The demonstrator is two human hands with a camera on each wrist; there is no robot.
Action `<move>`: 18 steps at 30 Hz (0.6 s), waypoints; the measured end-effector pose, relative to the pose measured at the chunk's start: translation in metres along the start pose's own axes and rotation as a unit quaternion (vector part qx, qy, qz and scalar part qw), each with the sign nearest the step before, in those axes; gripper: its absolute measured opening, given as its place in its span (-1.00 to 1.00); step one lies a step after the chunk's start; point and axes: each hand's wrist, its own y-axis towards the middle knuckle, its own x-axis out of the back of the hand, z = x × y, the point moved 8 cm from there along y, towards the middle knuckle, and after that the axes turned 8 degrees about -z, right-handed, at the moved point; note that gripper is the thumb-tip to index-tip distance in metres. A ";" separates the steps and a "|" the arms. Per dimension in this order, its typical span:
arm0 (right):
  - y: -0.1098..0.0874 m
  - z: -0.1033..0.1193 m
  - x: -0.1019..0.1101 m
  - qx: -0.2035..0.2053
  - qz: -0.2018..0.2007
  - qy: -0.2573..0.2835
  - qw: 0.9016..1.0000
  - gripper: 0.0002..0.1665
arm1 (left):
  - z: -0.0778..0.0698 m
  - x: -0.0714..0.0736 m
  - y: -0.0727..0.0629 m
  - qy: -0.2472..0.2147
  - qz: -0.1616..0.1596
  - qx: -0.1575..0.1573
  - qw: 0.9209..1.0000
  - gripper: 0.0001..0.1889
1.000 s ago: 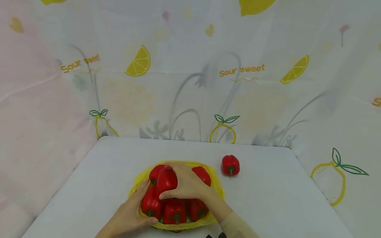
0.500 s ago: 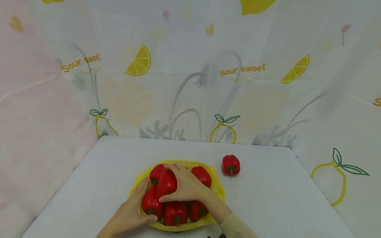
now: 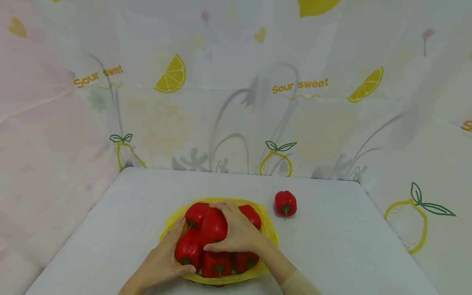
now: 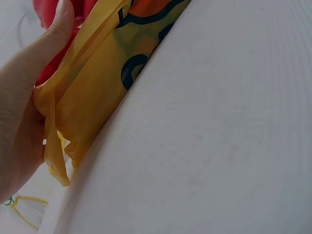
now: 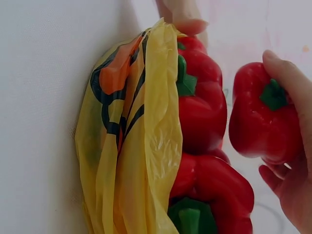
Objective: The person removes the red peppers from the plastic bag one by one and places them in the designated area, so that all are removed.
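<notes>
In the head view, a yellow plastic bag (image 3: 272,229) stands wide at the mouth, holding several red bell peppers (image 3: 216,263). My right hand (image 3: 239,231) grips another red bell pepper (image 3: 214,227), its fingers over the far side and the thumb near its lower edge. The right wrist view shows this held pepper (image 5: 263,117) raised apart from the ones in the bag. My left hand (image 3: 162,258) lies against the bag's left side with its fingers extended. Its thumb reaches over the rim to the front left pepper, as the left wrist view also shows.
A single red bell pepper (image 3: 285,204) lies on the white table (image 3: 332,237), behind and to the right of the bag. A cloth printed with lemons (image 3: 221,123) hangs along the table's back and sides.
My right hand has shifted slightly to the right with the pepper in its grip. The left hand stays at the bag's side, and the lone pepper has not moved.
</notes>
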 end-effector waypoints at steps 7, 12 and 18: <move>-0.006 0.004 0.017 0.023 -0.038 0.017 0.999 0.03 | 0.002 -0.001 0.000 0.002 -0.010 -0.003 1.000 0.31; -0.010 0.004 0.031 0.048 -0.069 0.032 0.996 0.04 | 0.002 -0.001 0.000 0.003 -0.012 -0.006 1.000 0.31; -0.017 0.001 0.049 0.049 -0.100 0.053 0.992 0.07 | 0.001 -0.001 0.000 0.010 -0.014 -0.012 1.000 0.31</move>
